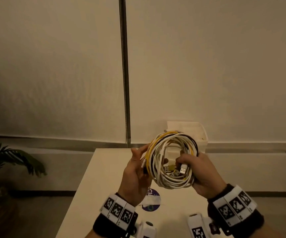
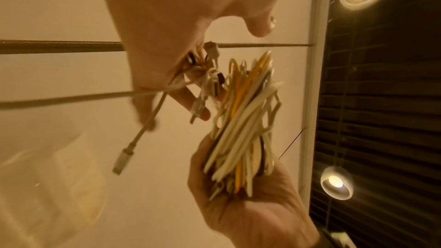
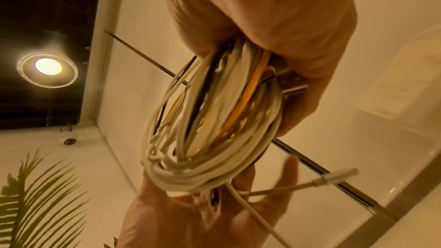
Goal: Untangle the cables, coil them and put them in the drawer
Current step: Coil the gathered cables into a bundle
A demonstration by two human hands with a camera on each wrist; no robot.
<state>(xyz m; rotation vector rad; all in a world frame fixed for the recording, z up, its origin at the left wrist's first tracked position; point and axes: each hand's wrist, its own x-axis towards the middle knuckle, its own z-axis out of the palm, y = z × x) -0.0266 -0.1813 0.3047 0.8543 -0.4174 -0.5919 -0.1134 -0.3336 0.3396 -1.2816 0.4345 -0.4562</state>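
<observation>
White table (image 1: 104, 177), round sticker (image 1: 151, 202)

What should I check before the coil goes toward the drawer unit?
1. Grip: ok. The right hand curls round the cable coil; the left hand steadies its other side.
2. Coil formed: ok, white, yellow and dark loops lie together in one ring.
3. Loose ends: not ok. Plugs sit untucked inside the ring, and one white end sticks out past the left hand.
4. Drawer unit on the table behind the coil: cannot tell whether a drawer is open.
5. Cables kept separate: not ok, all share one bundle.
</observation>
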